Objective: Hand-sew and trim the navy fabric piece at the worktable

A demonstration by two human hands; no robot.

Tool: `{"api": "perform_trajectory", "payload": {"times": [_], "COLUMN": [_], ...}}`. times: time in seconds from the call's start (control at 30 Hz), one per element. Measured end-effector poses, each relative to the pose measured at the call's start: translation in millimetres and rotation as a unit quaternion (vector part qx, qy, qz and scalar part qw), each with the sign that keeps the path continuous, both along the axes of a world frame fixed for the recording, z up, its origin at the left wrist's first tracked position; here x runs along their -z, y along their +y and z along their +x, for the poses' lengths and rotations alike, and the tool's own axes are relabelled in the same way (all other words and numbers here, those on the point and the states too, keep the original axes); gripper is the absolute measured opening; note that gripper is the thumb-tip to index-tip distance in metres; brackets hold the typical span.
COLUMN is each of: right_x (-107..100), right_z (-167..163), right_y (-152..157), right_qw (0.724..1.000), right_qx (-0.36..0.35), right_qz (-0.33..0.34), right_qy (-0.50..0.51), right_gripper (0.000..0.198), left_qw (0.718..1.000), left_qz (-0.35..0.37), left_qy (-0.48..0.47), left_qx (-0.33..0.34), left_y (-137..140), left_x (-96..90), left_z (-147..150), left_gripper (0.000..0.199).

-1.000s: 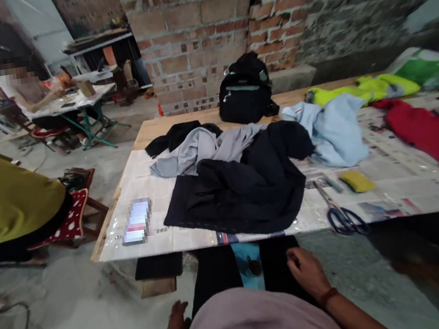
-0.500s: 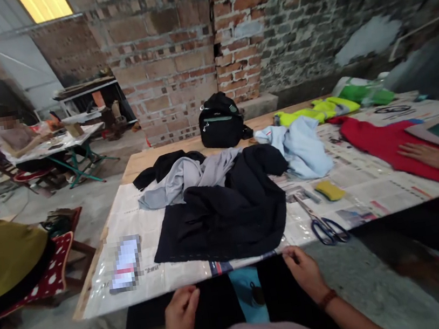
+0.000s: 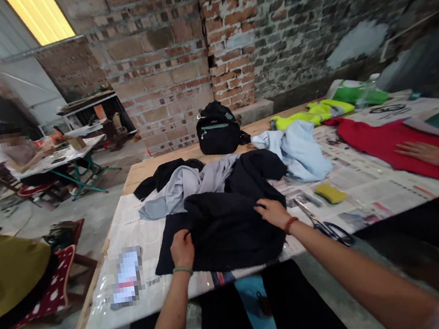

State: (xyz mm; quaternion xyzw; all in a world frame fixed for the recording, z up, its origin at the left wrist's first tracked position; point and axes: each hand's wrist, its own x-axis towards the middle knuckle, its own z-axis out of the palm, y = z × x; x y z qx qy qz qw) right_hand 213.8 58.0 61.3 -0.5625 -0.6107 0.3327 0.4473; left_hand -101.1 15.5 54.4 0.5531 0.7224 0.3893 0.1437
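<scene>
A dark navy garment (image 3: 230, 239) lies rumpled near the front edge of the table. On its left side, my left hand (image 3: 182, 251) is closed with the fingertips pinching the cloth. My right hand (image 3: 273, 213) grips a fold of the same garment on the right, thumb and fingers together. Behind it are a grey garment (image 3: 183, 183) and a black cloth (image 3: 164, 176), partly overlapped. A pair of scissors (image 3: 324, 226) with dark blue handles lies right of the garment, partly hidden by my right forearm. Beyond them is a yellow sponge (image 3: 330, 193).
The newspaper-covered table (image 3: 101, 312) also bears a phone (image 3: 126, 278), a black bag (image 3: 219, 132), a light blue garment (image 3: 302, 153) and a yellow vest (image 3: 312, 112). At right, another person's hand (image 3: 422, 152) rests on red cloth (image 3: 366, 138). Another person sits close at left.
Both my hands have moved from the table's front edge forward onto the dark navy garment and taken hold of it. Its front part has shifted and looks smoother.
</scene>
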Motion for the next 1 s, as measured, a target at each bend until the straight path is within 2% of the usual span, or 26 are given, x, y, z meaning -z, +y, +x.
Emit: {"api": "perform_trajectory", "payload": {"times": [0.07,0.1,0.17,0.23,0.33,0.43,0.5,0.57,0.63,0.7,0.73,0.8,0.83,0.9,1.0], "right_x": [-7,-10,-12,-7,10,29,37,42,43,43,42,39,35,22,-10], "right_z": [20,29,45,55,62,66,68,68,67,66,65,64,63,63,61], "right_y": [-1,-3,-10,-20,-35,-47,-54,-58,-60,-60,-60,-57,-55,-49,-39], "right_qw": [0.999,0.998,0.994,0.990,0.986,0.983,0.983,0.984,0.984,0.985,0.984,0.982,0.982,0.981,0.982], "right_qx": [0.030,0.046,0.067,0.080,0.104,0.122,0.134,0.145,0.152,0.156,0.160,0.171,0.177,0.185,0.187], "right_qz": [-0.013,-0.017,-0.028,-0.049,-0.088,-0.112,-0.111,-0.096,-0.080,-0.073,-0.071,-0.072,-0.069,-0.048,0.005], "right_qy": [-0.027,-0.047,-0.082,-0.102,-0.097,-0.076,-0.058,-0.044,-0.037,-0.031,-0.028,-0.020,-0.017,-0.015,-0.025], "right_gripper": [0.017,0.021,0.030,0.037,0.042,0.044,0.044,0.043,0.043,0.042,0.042,0.042,0.042,0.039,0.033], "left_qw": [0.998,0.991,0.954,0.899,0.862,0.855,0.860,0.888,0.939,0.985,0.995,0.984,0.971,0.947,0.927], "left_qz": [0.004,0.004,0.001,-0.002,-0.009,-0.027,-0.030,-0.016,0.002,0.019,0.029,0.044,0.038,0.000,-0.074], "left_qy": [-0.057,-0.120,-0.286,-0.420,-0.481,-0.489,-0.480,-0.427,-0.312,-0.166,-0.090,0.067,0.145,0.260,0.318], "left_qx": [-0.034,-0.054,-0.091,-0.123,-0.158,-0.171,-0.169,-0.168,-0.145,-0.048,0.024,0.157,0.186,0.189,0.186], "left_y": [-9,-16,-35,-56,-85,-104,-111,-115,-120,-124,-126,-126,-125,-120,-108], "left_x": [-2.6,-4.2,-6.6,-5.9,2.7,14.2,18.2,17.6,14.0,10.2,9.1,9.1,10.3,14.1,19.0], "left_z": [-21,-29,-40,-44,-45,-50,-54,-54,-46,-29,-19,3,13,25,23], "left_gripper": [0.018,0.022,0.026,0.030,0.031,0.026,0.021,0.018,0.020,0.022,0.022,0.024,0.030,0.044,0.043]}}
